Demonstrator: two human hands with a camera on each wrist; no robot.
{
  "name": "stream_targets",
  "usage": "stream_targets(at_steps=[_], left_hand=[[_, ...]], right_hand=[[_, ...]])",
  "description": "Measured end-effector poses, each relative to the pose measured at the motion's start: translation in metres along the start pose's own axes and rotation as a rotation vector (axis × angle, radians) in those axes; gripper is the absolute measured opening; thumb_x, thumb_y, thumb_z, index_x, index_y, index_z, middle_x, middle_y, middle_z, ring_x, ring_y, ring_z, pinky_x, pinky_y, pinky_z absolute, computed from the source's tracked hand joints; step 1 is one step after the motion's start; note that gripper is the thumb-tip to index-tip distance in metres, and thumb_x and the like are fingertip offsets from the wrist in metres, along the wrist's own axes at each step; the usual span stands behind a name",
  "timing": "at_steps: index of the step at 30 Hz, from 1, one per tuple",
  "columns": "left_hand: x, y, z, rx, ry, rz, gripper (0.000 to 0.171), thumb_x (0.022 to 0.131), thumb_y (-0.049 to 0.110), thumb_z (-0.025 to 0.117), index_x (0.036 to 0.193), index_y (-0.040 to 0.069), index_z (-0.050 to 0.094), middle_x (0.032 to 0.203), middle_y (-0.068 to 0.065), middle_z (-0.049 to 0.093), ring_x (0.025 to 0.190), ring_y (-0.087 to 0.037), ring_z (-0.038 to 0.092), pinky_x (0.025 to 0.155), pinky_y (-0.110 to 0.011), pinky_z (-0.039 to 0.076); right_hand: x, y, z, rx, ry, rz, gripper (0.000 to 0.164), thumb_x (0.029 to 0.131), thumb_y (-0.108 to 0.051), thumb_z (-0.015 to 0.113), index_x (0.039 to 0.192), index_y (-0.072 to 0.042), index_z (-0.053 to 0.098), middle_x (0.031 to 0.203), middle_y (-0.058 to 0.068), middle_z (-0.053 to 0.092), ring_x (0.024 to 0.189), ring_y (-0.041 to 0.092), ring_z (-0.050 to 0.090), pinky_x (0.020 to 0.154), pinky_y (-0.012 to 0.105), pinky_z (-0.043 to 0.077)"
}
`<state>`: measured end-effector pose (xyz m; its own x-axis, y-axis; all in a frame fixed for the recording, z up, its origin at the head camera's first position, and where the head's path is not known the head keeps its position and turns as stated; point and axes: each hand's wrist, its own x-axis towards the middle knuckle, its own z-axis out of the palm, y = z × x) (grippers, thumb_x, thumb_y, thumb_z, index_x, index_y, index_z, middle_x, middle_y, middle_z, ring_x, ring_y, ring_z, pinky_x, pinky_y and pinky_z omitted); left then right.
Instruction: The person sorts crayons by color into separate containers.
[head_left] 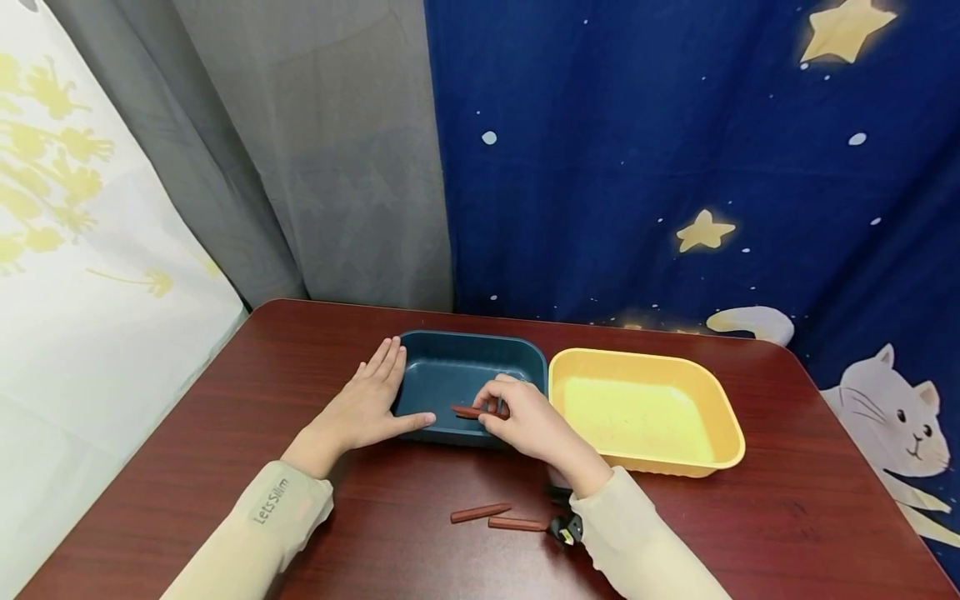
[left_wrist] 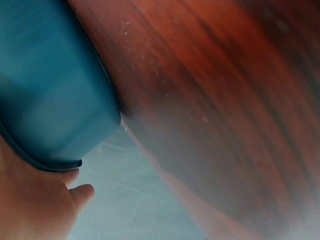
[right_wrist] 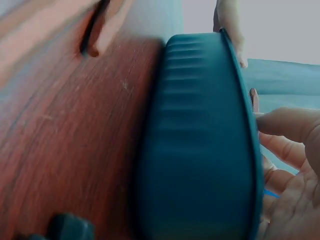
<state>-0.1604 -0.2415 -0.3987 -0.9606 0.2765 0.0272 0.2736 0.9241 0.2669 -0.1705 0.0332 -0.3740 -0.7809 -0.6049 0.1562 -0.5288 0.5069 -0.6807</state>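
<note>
My right hand (head_left: 521, 417) pinches a reddish-brown crayon (head_left: 467, 412) between thumb and fingers, over the front part of a dark blue plastic basin (head_left: 468, 340). The crayon lies nearly level, its tip pointing left. With fingers straight, my left hand (head_left: 367, 408) rests against the basin's left end, the thumb along its front rim. In the left wrist view that hand (left_wrist: 35, 200) is partly cut off beside the basin (left_wrist: 60, 95). Two similar crayons (head_left: 480, 512) lie on the table in front of the basin. The right wrist view shows the basin's ribbed outer wall (right_wrist: 200, 140) and my right fingers (right_wrist: 285, 122) at its rim.
A yellow plastic basin (head_left: 637, 458) stands right beside the blue one. A small black object (head_left: 564, 529) sits by my right wrist, touching or close to a crayon's end. The dark red wooden table (head_left: 405, 550) reaches back to blue and grey curtains (head_left: 570, 208).
</note>
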Motion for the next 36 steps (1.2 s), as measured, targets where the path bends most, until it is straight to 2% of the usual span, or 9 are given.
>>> stream_targets(at_steps=[11, 18, 27, 36], left_hand=[[-0.002, 0.001, -0.001, 0.001, 0.009, 0.004, 0.119, 0.082, 0.082, 0.051, 0.158, -0.002, 0.013, 0.168, -0.016, 0.004, 0.156, -0.035, 0.004, 0.121, -0.060, 0.020], [0.000, 0.000, -0.001, 0.013, 0.006, 0.005, 0.119, 0.082, 0.083, 0.048, 0.158, -0.001, 0.012, 0.168, -0.015, 0.002, 0.156, -0.034, 0.004, 0.120, -0.061, 0.020], [-0.001, -0.002, -0.005, 0.019, 0.006, 0.002, 0.119, 0.082, 0.082, 0.049, 0.158, -0.001, 0.012, 0.168, -0.015, 0.002, 0.156, -0.034, 0.004, 0.120, -0.061, 0.021], [0.000, 0.001, -0.003, 0.003, 0.002, 0.006, 0.118, 0.082, 0.082, 0.049, 0.158, -0.001, 0.013, 0.168, -0.015, 0.003, 0.156, -0.034, 0.005, 0.121, -0.060, 0.021]], right_hand=[[0.023, 0.009, 0.009, 0.015, -0.017, 0.050, 0.006, 0.090, -0.011, 0.072, 0.093, -0.015, 0.073, 0.084, -0.002, 0.063, 0.072, 0.012, 0.053, 0.063, 0.024, 0.046], [0.035, 0.013, 0.012, -0.045, -0.052, 0.113, 0.008, 0.090, -0.012, 0.073, 0.095, -0.017, 0.077, 0.084, -0.002, 0.062, 0.072, 0.013, 0.053, 0.065, 0.027, 0.046], [0.045, 0.015, 0.018, -0.105, -0.071, 0.159, 0.007, 0.091, -0.014, 0.072, 0.093, -0.017, 0.078, 0.086, 0.000, 0.064, 0.080, 0.015, 0.054, 0.069, 0.030, 0.046], [0.046, 0.016, 0.021, -0.181, -0.060, 0.230, 0.009, 0.091, -0.014, 0.072, 0.095, -0.019, 0.079, 0.090, 0.000, 0.068, 0.083, 0.015, 0.058, 0.078, 0.035, 0.050]])
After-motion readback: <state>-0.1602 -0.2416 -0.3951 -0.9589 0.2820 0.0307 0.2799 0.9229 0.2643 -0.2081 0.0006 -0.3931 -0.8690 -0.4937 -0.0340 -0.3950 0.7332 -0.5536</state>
